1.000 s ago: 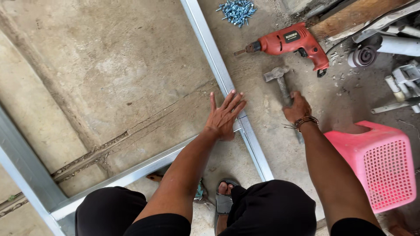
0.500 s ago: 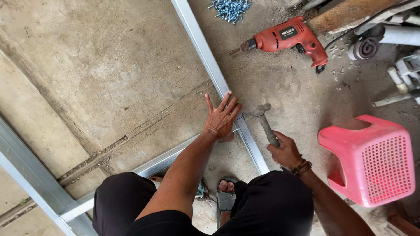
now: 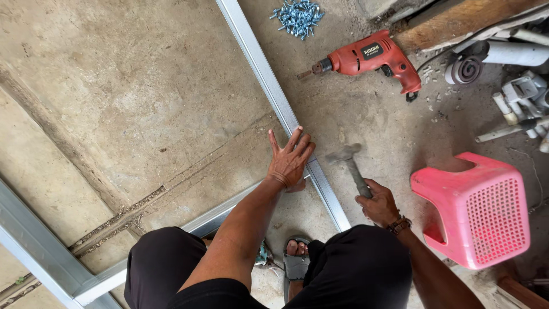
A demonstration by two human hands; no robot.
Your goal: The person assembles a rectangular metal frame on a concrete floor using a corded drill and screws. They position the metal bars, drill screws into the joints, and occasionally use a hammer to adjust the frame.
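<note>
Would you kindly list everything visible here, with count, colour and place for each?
hammer: one, grey, raised beside the rail joint
metal rails: several, silver, joined as a frame on the concrete floor
drill: one, red, on the floor at top right
screws: a pile, bluish silver, top centre
stool: one, pink, on its side at right
pipe fittings: several, grey-white, far right
wooden plank: one, brown, top right
sandal: one, grey, bottom centre
left hand: flat on the rail joint
right hand: gripping the hammer handle
</note>
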